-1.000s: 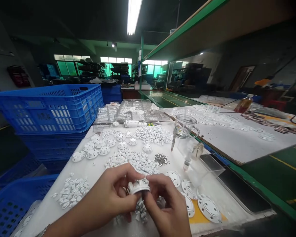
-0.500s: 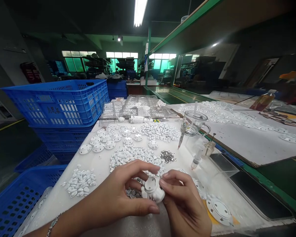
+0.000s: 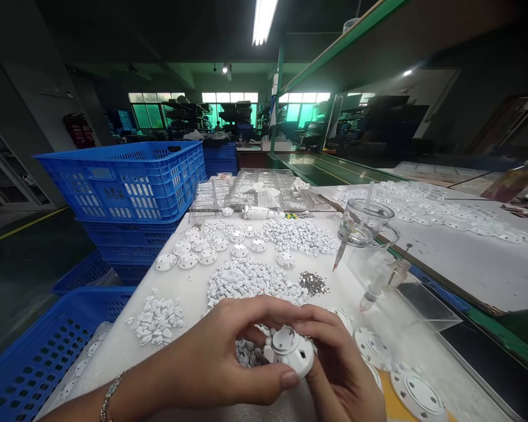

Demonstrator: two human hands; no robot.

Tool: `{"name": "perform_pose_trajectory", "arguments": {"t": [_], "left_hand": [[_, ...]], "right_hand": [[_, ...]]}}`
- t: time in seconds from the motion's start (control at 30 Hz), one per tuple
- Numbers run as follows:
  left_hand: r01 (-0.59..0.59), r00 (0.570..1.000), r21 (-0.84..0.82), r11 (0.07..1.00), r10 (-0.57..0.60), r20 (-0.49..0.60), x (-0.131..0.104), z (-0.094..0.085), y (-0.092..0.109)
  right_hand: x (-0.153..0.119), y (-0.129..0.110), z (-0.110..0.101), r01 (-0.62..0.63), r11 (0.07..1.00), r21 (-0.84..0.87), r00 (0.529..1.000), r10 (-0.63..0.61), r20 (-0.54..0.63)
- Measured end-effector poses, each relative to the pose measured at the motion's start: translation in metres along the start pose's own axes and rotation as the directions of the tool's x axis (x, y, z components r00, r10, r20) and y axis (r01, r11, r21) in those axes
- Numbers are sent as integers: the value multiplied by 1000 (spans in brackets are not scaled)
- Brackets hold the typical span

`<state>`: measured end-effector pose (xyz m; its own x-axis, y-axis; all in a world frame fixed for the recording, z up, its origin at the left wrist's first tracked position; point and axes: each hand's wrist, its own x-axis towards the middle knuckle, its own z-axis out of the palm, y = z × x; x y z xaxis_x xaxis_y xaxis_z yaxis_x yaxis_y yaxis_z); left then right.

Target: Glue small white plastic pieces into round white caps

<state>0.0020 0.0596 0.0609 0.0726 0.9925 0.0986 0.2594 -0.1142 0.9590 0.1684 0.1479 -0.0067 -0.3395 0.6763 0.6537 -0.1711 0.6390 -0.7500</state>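
A small white round plastic part (image 3: 300,358), with a raised disc and dark holes in its rim, is held between my two hands. My left hand (image 3: 229,351) curves round it, thumb at its front edge and fingers over the far side. From the right, my right hand (image 3: 345,366) grips the same part, its fingertips partly hidden behind it. Beyond my hands lies a heap of small white pieces (image 3: 250,278), and grey pieces (image 3: 246,351) show under my left palm. Finished-looking round white parts (image 3: 418,394) lie at the right on a yellow sheet (image 3: 389,398).
Small white pieces (image 3: 158,319) and round parts (image 3: 188,259) lie at left. A silvery pile (image 3: 313,283), a glass mug (image 3: 365,223), syringes (image 3: 374,290) and a dark flat panel (image 3: 488,363) are at right. Blue crates (image 3: 132,187) border the table's left side.
The round part has been tilted and turned, so a dark rim hole faces me. My fingertips have come closer together around it. The whole view has shifted, with the scene moving right.
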Motion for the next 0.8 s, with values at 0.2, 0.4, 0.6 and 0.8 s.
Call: {"name": "perform_pose_trajectory", "arguments": {"t": [0.2, 0.4, 0.6, 0.8], "left_hand": [[-42, 990, -125, 991, 24, -140, 7, -16, -2], [-39, 857, -38, 999, 14, -515, 14, -29, -3], [216, 723, 214, 953, -9, -691, 31, -58, -8], [407, 785, 451, 794, -52, -617, 75, -108, -25]], "right_hand": [[-5, -4, 5, -301, 926, 228, 933, 335, -133], [-5, -16, 14, -434, 803, 408, 801, 551, -233], [-6, -22, 15, -385, 800, 461, 834, 515, -197], [-9, -20, 11, -381, 726, 573, 845, 525, -104]]}}
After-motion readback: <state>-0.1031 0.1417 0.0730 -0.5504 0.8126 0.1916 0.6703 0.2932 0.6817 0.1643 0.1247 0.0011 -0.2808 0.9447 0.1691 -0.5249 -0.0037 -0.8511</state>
